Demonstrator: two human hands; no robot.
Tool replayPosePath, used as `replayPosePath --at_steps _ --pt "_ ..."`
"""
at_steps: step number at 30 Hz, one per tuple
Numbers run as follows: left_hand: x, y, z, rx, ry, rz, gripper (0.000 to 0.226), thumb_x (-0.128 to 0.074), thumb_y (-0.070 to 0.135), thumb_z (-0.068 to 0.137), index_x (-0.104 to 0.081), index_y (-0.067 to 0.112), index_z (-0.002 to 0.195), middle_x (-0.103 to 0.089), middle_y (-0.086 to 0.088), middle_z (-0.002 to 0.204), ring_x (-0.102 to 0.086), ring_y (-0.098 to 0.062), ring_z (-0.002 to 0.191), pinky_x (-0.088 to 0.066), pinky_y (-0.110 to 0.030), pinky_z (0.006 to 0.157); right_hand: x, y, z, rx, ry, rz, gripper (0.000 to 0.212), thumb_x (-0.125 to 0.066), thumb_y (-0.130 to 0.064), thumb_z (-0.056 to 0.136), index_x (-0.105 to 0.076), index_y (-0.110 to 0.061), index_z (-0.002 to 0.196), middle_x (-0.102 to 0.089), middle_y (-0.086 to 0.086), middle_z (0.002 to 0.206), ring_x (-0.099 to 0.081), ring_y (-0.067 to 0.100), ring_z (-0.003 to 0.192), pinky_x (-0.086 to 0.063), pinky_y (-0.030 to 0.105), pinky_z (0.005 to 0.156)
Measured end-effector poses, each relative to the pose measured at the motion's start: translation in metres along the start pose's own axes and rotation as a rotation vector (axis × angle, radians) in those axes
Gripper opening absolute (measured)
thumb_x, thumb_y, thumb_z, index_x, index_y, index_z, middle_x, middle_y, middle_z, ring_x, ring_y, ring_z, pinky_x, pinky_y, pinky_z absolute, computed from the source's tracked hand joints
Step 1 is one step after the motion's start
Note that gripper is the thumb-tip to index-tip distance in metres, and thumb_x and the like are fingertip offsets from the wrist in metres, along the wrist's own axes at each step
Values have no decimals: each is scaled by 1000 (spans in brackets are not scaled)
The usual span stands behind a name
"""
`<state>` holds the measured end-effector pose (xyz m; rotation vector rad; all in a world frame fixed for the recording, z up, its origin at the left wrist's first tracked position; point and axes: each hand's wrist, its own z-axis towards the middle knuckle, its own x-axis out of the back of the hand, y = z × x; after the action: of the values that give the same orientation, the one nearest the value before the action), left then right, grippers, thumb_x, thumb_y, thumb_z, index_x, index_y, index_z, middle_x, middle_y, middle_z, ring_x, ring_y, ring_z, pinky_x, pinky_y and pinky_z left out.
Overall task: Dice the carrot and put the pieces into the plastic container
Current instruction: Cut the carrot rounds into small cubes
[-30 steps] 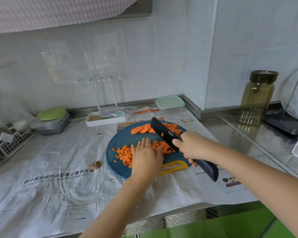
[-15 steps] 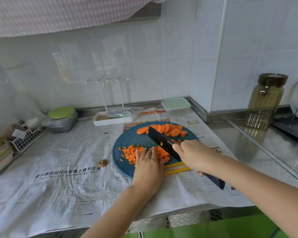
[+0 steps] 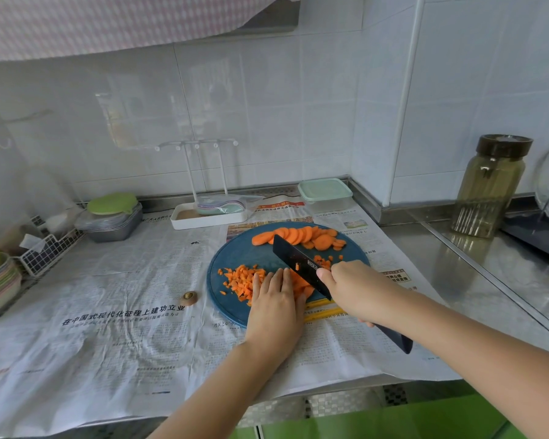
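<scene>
A round blue cutting board (image 3: 235,258) lies on newspaper. Carrot slices (image 3: 301,236) fan along its far edge and a pile of diced carrot (image 3: 240,280) sits at its left. My left hand (image 3: 278,299) lies flat with straight fingers on carrot pieces near the board's front. My right hand (image 3: 358,288) grips the handle of a black knife (image 3: 298,264), whose blade stands beside my left fingers, edge down on the carrot. The plastic container (image 3: 325,193) with a pale green lid sits closed behind the board.
A carrot end (image 3: 189,297) lies left of the board. A white rack tray (image 3: 208,215) holds spoons at the back. Stacked trays with a green lid (image 3: 111,217) stand at back left, a wire basket (image 3: 45,248) further left. A tall jar (image 3: 492,185) stands on the steel counter at right.
The knife blade has come down from above the slices to the carrot beside my left fingers. My left hand stays flat on the pieces. The camera has shifted slightly.
</scene>
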<state>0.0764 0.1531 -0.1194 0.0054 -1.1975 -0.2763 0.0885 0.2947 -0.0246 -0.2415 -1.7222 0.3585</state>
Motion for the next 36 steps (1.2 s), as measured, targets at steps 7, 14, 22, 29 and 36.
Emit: replayPosePath --at_steps 7,14,22,29,36 --pt "7 3 3 -28 -40 -59 72 -18 49 93 -46 -2 136 -54 -16 132 -50 -31 124 -12 -39 115 -5 -4 -3 27 45 -88 47 -16 -34 106 -55 -8 107 -37 -1 66 -36 9 51 -28 20 43" --pt "9 4 9 -13 -96 -12 56 -30 40 102 -29 4 145 -41 -9 144 -35 -23 134 -3 -37 118 1 -12 -3 -22 -4 -90 37 -18 -33 106 -47 -11 103 -41 7 75 -62 34 106 -29 24 45" --pt "10 3 8 6 -130 -55 54 -31 38 102 -29 5 145 -43 -8 140 -36 -23 133 -2 -37 118 -3 -7 13 -223 -158 -74 64 -20 -56 99 -50 -3 118 -54 10 72 -48 17 49 -34 18 29" --pt "10 3 9 20 -142 -69 52 -31 38 101 -32 7 143 -45 -6 137 -37 -21 131 -2 -37 118 5 -10 13 -184 -157 -30 44 -22 -42 103 -42 -5 115 -53 13 71 -48 17 44 -41 28 38" --pt "13 5 8 24 -125 -46 50 -30 35 102 -28 8 145 -40 -5 142 -32 -20 135 2 -36 117 -6 -5 17 -190 -161 -77 52 -20 -48 102 -46 -4 108 -51 12 67 -48 18 44 -38 21 30"
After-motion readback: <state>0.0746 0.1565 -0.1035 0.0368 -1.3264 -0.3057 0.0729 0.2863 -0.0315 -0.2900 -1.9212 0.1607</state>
